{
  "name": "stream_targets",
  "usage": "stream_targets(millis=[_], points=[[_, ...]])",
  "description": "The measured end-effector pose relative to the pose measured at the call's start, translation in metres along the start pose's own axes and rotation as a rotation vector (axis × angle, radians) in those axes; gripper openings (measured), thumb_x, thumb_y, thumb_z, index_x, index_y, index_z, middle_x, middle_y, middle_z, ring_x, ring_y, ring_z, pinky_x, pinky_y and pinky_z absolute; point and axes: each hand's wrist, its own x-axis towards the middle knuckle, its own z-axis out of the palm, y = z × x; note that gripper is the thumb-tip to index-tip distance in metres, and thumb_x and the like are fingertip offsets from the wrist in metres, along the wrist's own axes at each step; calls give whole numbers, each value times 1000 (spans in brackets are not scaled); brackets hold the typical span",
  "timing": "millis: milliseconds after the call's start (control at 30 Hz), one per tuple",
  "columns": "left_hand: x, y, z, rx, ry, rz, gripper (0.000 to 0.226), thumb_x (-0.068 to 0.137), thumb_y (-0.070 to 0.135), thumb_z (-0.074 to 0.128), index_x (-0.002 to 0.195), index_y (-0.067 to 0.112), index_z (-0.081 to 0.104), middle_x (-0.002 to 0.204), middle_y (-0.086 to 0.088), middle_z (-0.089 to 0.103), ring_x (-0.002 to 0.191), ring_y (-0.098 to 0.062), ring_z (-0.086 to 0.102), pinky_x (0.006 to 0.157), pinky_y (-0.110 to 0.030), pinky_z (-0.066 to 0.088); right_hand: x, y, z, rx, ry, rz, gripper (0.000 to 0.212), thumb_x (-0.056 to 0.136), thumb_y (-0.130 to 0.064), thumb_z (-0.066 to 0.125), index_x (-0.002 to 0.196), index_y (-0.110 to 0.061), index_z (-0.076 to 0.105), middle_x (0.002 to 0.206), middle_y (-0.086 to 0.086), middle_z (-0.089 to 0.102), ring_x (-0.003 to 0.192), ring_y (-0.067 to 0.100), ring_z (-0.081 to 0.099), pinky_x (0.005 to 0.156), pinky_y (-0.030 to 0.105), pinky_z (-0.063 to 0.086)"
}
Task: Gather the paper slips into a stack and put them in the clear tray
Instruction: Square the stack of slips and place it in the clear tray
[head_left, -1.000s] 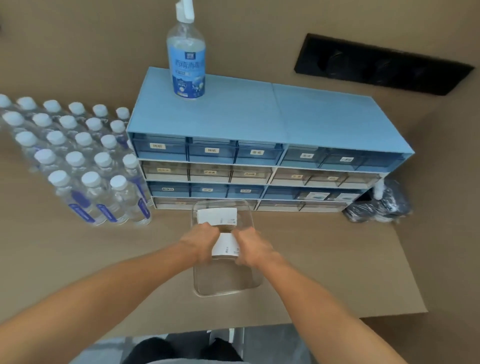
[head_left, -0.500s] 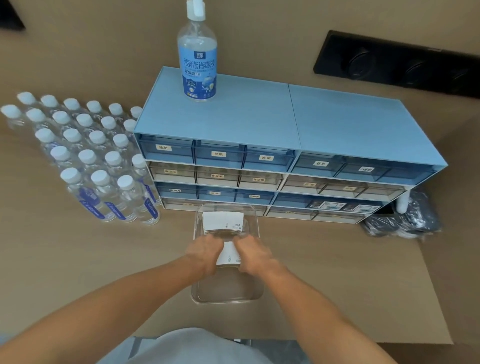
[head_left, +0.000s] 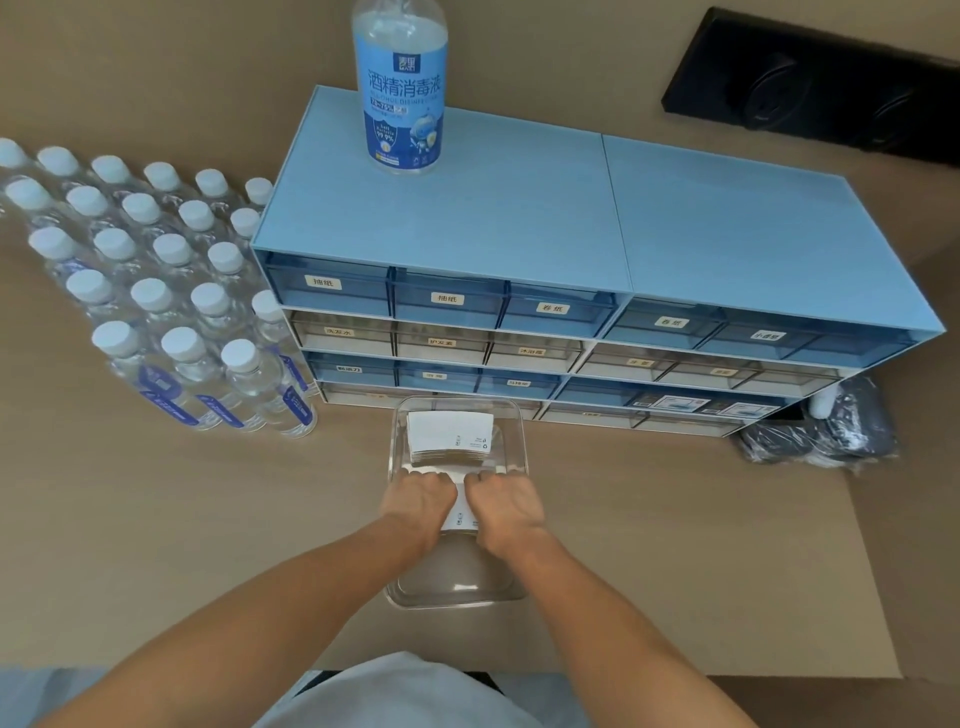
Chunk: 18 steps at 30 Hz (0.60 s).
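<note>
A clear tray (head_left: 402, 595) sits on the brown table in front of the drawer unit. A stack of white paper slips (head_left: 449, 434) lies in its far half. My left hand (head_left: 420, 501) and my right hand (head_left: 504, 506) are side by side over the tray's middle, both gripping a second bundle of white paper slips (head_left: 458, 512). Only a narrow strip of that bundle shows between my knuckles, plus its far edge past my fingers. The near half of the tray holds nothing.
A blue drawer unit (head_left: 571, 234) stands just behind the tray, with a disinfectant bottle (head_left: 400, 85) on top. Several capped water bottles (head_left: 171, 291) crowd the left. A dark plastic-wrapped bundle (head_left: 826, 428) lies at the right. The table's front edge runs near my body.
My hands have drawn closer together on the held slips and sit lower in the tray. My head has moved nearer, so everything looks larger.
</note>
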Motion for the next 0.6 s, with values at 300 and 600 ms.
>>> stream_targets(millis=[300, 600], points=[[1, 3, 4, 34, 22, -12, 51, 80, 14, 71, 126, 8, 50, 122, -11, 62, 116, -28, 58, 102, -40, 40, 1, -3, -1, -31, -43, 1, 59, 72, -15, 77, 123, -10, 49, 118, 10, 63, 104, 28, 64, 88, 36, 46], [-5, 3, -6, 73, -5, 4, 76, 76, 28, 78, 137, 1, 40, 133, -17, 49, 127, -33, 46, 109, -43, 36, -9, -7, -20, 85, -138, 55, 93, 59, -42, 90, 131, -6, 43, 129, 13, 54, 121, 31, 52, 104, 43, 40]])
